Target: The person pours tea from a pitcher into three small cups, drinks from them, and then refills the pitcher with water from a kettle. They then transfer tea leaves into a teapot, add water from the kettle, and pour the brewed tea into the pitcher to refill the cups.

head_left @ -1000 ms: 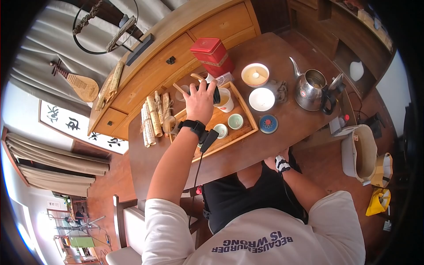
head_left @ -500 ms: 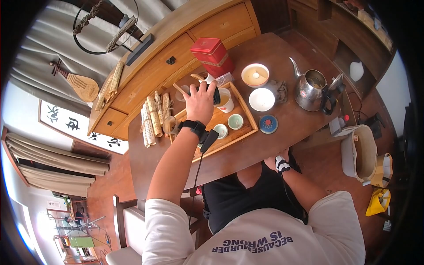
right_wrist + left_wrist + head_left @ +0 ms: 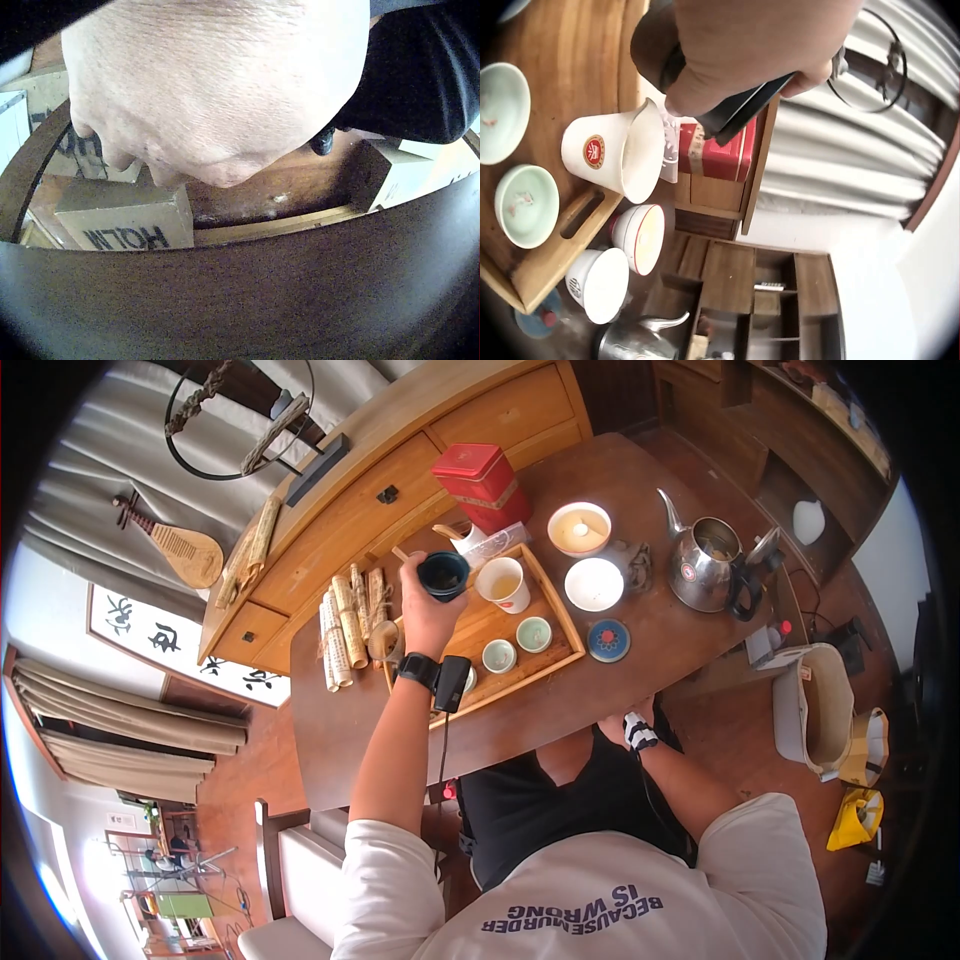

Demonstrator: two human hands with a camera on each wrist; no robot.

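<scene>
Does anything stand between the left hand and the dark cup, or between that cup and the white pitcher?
Nothing visible does. The left hand grips the dark cup directly, and the head view shows no object between it and the white pitcher.

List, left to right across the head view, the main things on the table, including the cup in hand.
Rolled scrolls → dark cup, gripped by the left hand → white pitcher → plain white bowl → steel kettle.

Pear-shaped lute [image 3: 190, 555] before pale curtains [image 3: 832, 165], calligraphy panel [image 3: 182, 650] nearby, white vase [image 3: 808, 521] in brown shelving [image 3: 815, 445], yellow bag [image 3: 856, 820].
</scene>
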